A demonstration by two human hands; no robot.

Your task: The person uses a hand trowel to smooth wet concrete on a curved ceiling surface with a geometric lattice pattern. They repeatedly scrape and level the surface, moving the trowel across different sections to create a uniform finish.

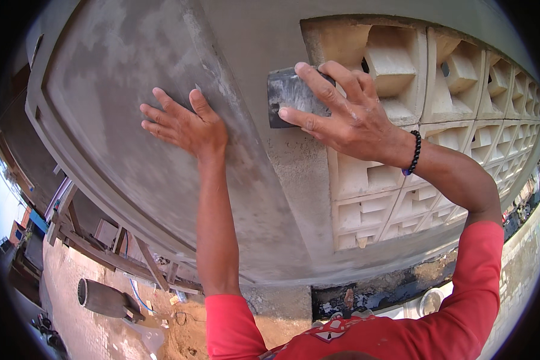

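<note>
My left hand (pixel 189 126) lies against the grey plastered wall (pixel 114 66), fingers spread and holding nothing. To its right, my right hand (pixel 360 117) grips a dark, flat rectangular block (pixel 287 90) smeared with pale dust. The thumb and fingers clasp its edges, and its face is turned toward the wall. It sits on the plaster strip (pixel 306 180) beside the opening filled with cream ventilation blocks (pixel 393 69). Whether the block's underside touches the plaster cannot be made out. A black beaded bracelet (pixel 414 153) circles my right wrist.
Wooden planks (pixel 150 261) stand below the wall at the left. A dark cylindrical container (pixel 105 298) lies on the paved ground, near a thin blue cord (pixel 139 297). A dark, wet-looking trench (pixel 372 294) runs along the foot of the wall, with a round pale container (pixel 431 301) beside it.
</note>
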